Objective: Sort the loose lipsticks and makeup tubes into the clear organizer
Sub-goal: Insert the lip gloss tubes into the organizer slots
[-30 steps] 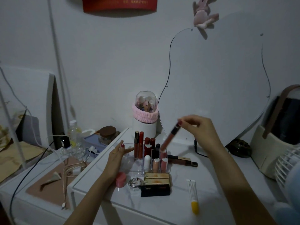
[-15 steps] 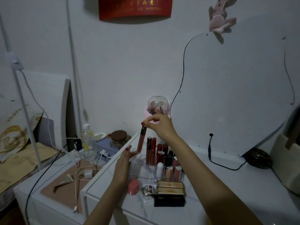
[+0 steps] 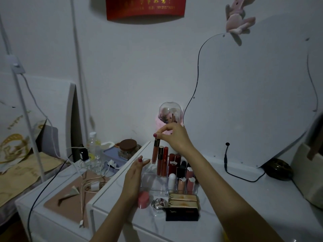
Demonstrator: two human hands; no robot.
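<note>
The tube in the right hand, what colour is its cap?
Black cap, on a brownish-pink tube, pinched by the right hand; head view.

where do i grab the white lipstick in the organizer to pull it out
Take the white lipstick by its rounded top, coming straight down from above. It stands upright in a front slot of the clear organizer, with a pink tube close on its right and slot walls around its base, so only the top is free for a pinch grip.
</note>
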